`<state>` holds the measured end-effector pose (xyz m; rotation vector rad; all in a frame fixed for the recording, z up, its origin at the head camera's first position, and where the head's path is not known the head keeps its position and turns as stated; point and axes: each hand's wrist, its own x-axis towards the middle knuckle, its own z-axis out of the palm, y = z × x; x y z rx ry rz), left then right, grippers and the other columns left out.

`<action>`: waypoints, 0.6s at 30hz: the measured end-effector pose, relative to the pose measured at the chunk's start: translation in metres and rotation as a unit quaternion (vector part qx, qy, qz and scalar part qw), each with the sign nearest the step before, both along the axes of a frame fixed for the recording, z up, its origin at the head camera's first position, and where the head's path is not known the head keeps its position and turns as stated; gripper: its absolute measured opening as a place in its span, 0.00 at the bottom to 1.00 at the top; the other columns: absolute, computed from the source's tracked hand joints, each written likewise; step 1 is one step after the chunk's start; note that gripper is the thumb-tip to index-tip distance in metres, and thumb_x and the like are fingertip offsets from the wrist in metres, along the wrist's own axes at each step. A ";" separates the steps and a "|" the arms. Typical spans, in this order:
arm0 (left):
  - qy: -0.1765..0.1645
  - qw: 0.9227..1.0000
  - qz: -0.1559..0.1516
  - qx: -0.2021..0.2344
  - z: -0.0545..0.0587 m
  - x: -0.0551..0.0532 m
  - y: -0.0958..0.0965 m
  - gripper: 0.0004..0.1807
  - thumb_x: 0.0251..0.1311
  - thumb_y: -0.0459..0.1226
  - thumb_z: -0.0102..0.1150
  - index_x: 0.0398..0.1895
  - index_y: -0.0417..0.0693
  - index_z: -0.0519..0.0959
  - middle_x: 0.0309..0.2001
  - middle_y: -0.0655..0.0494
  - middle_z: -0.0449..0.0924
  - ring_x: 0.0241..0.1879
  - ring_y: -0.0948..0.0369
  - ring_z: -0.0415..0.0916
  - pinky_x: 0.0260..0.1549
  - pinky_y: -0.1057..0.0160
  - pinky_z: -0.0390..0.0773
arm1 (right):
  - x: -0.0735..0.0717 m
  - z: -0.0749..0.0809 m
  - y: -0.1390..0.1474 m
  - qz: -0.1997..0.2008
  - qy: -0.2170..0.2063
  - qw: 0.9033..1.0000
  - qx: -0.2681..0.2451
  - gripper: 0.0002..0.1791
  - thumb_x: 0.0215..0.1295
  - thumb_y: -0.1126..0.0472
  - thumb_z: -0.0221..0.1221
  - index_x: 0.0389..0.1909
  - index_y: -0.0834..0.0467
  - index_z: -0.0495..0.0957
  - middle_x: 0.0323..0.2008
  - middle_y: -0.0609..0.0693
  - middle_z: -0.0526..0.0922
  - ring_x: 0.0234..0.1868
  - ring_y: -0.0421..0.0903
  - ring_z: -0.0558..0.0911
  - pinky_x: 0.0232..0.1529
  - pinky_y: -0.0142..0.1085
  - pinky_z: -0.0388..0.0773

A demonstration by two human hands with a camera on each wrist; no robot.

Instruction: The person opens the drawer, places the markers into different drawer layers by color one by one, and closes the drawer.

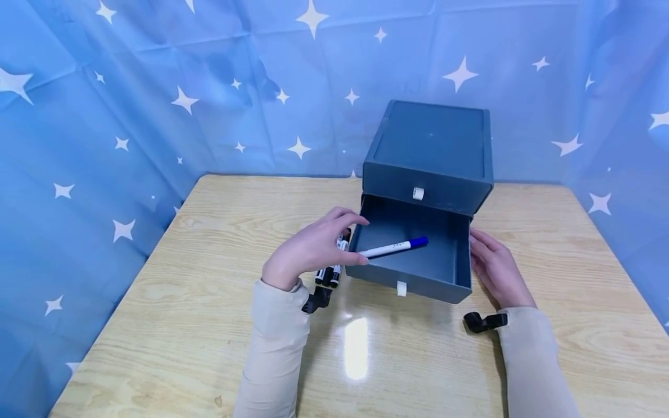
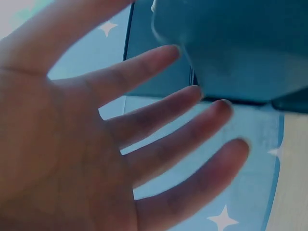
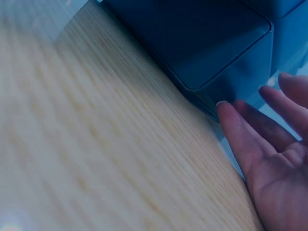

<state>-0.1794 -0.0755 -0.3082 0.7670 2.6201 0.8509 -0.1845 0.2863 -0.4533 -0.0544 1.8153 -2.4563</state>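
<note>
Marker (image 1: 393,248), one, in one pulled-out drawer (image 1: 428,288) between two hands (image 1: 310,249) (image 1: 499,273).

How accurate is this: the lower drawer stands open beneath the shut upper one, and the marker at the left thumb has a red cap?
Only the colour is wrong: in the head view, the marker at the left thumb has a blue cap.

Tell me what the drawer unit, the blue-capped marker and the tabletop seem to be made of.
Drawer unit: probably plastic with a low sheen, from its smooth panels and rounded edges.
Blue-capped marker: likely smooth plastic, judging by its even white barrel.
Tabletop: wood or wood-look laminate, glossy; grain shows and light reflects brightly off it.
</note>
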 end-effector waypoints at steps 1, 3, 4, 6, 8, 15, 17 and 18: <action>-0.009 1.000 0.003 0.000 0.000 0.000 -0.001 0.36 0.45 0.54 0.63 0.60 0.60 0.63 0.56 0.63 0.62 0.47 0.63 0.68 0.43 0.61 0.69 | 0.000 0.000 0.000 0.000 0.000 1.000 0.000 0.23 0.67 0.61 0.46 0.63 0.61 0.60 0.53 0.49 0.72 0.47 0.38 0.75 0.42 0.28 0.73; -0.027 1.000 0.013 -0.007 0.000 -0.001 -0.004 0.38 0.45 0.54 0.64 0.61 0.60 0.62 0.52 0.63 0.67 0.44 0.64 0.70 0.41 0.62 0.70 | 0.000 0.000 0.000 0.001 0.001 1.000 -0.001 0.24 0.68 0.61 0.45 0.63 0.61 0.59 0.53 0.49 0.72 0.48 0.38 0.75 0.42 0.28 0.73; -0.034 0.999 0.018 -0.012 0.000 -0.001 -0.005 0.38 0.44 0.54 0.64 0.61 0.60 0.62 0.50 0.63 0.69 0.42 0.64 0.71 0.40 0.62 0.71 | 0.000 0.000 0.000 0.001 0.002 1.000 -0.001 0.24 0.68 0.61 0.45 0.63 0.61 0.59 0.53 0.49 0.72 0.48 0.38 0.75 0.42 0.28 0.73; -0.041 0.999 0.020 -0.017 0.000 -0.001 -0.006 0.39 0.44 0.55 0.64 0.61 0.59 0.62 0.47 0.63 0.72 0.40 0.66 0.71 0.38 0.63 0.71 | 0.000 0.000 0.000 0.002 0.004 1.000 -0.004 0.24 0.68 0.61 0.45 0.63 0.61 0.59 0.53 0.49 0.71 0.49 0.38 0.75 0.44 0.28 0.72; -0.041 0.998 0.022 -0.031 0.000 -0.001 -0.006 0.40 0.43 0.56 0.63 0.61 0.60 0.62 0.45 0.64 0.73 0.37 0.67 0.71 0.37 0.63 0.71 | 0.000 0.000 0.001 0.002 0.004 1.000 -0.006 0.24 0.68 0.62 0.45 0.63 0.62 0.58 0.54 0.49 0.71 0.49 0.38 0.74 0.45 0.28 0.72; -0.043 0.997 0.036 -0.061 0.001 0.002 -0.004 0.43 0.42 0.58 0.63 0.64 0.63 0.58 0.46 0.65 0.73 0.37 0.67 0.71 0.36 0.63 0.71 | 0.001 0.000 0.002 -0.001 -0.008 1.000 0.008 0.25 0.67 0.60 0.46 0.64 0.60 0.58 0.55 0.49 0.69 0.50 0.37 0.74 0.45 0.28 0.72; -0.043 0.996 0.037 -0.067 0.001 0.002 -0.003 0.44 0.41 0.58 0.63 0.65 0.64 0.57 0.46 0.66 0.72 0.36 0.67 0.71 0.35 0.63 0.70 | 0.001 0.001 0.002 0.001 -0.007 1.000 0.010 0.25 0.68 0.60 0.46 0.64 0.60 0.58 0.55 0.49 0.69 0.50 0.37 0.74 0.45 0.28 0.72; -0.042 0.996 0.036 -0.069 0.000 0.002 -0.003 0.45 0.41 0.58 0.63 0.65 0.64 0.57 0.46 0.66 0.73 0.36 0.67 0.70 0.35 0.63 0.70 | 0.001 0.001 0.002 0.001 -0.007 1.000 0.009 0.25 0.68 0.60 0.45 0.64 0.60 0.58 0.55 0.49 0.69 0.50 0.37 0.74 0.44 0.28 0.72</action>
